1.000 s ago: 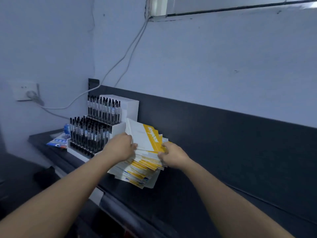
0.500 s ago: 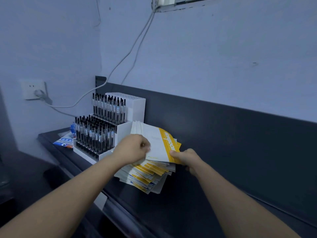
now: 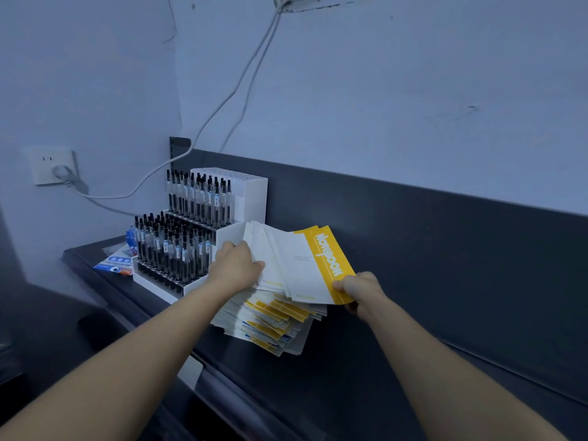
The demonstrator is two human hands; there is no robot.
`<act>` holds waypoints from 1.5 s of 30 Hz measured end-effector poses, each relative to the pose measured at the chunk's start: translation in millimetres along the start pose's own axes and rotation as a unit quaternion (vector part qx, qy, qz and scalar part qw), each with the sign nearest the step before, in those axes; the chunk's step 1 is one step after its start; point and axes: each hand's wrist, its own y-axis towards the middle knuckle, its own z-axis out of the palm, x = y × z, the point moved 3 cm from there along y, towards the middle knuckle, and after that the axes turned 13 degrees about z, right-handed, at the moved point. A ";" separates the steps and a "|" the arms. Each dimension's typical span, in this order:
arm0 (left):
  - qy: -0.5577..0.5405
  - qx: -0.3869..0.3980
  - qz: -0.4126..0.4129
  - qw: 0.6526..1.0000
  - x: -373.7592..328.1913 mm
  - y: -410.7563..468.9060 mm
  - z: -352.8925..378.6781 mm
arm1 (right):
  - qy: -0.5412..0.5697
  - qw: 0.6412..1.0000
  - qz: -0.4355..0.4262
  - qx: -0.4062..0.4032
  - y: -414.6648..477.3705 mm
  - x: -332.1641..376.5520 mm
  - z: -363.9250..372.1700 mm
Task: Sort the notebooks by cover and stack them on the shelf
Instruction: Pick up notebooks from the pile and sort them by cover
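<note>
A dark shelf [image 3: 366, 377] runs along a pale wall [image 3: 381, 90]. On its left part stands a white tiered pen display [image 3: 251, 198] filled with black pens. Just beside the display, a messy pile of notebooks [image 3: 270, 323] with yellow and white covers lies on the shelf. Above the pile, the lifted notebooks [image 3: 296, 265] are fanned and tilted up. The left hand [image 3: 237, 265] grips their left edge, and the right hand [image 3: 359, 289] pinches the yellow lower corner. A wall socket [image 3: 52, 167] sits at far left.

Both arms are extended forward. The left hand [image 3: 237, 265] is closed on the notebooks [image 3: 296, 265]; their corner is pinched by the right hand [image 3: 359, 289].
</note>
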 end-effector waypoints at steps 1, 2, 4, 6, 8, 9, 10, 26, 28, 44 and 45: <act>-0.008 -0.005 -0.004 1.000 0.7 1.0 -2.1 | 0.007 1.000 0.008 0.012 -1.3 0.8 -0.6; -0.020 -0.010 -0.008 1.000 1.4 1.8 -4.1 | 0.015 0.999 0.019 0.027 -3.5 1.9 -1.4; -0.050 -0.017 -0.015 0.999 3.7 2.4 -6.0 | 0.041 0.997 0.040 0.052 -7.5 3.9 -1.2; -0.080 -0.027 -0.021 0.996 6.7 3.5 -5.8 | 0.066 0.994 0.056 0.069 -10.5 5.1 1.5; -0.107 -0.040 -0.038 0.993 10.2 5.0 -4.7 | 0.083 0.992 0.064 0.075 -11.8 5.0 5.1; -0.111 -0.044 -0.047 0.992 11.5 5.7 -4.6 | 0.088 0.991 0.066 0.076 -11.5 5.2 6.7; -0.110 -0.047 -0.053 0.991 12.8 6.4 -4.9 | 0.091 0.991 0.067 0.074 -10.5 4.9 7.6; -0.369 -0.049 -0.099 0.923 0.3 5.5 -20.1 | 0.239 0.957 0.091 0.138 -19.2 8.7 17.3; -0.403 -0.019 -0.079 0.912 -4.8 7.2 -20.8 | 0.220 0.959 0.091 0.151 -20.6 10.0 16.3; -0.115 0.023 -0.001 0.993 -18.3 4.4 -21.7 | 0.099 0.989 0.072 0.084 -15.1 -1.2 0.4; -0.141 0.026 -0.015 0.990 -17.1 7.3 -20.2 | 0.094 0.990 0.069 0.080 -15.1 -1.5 -0.6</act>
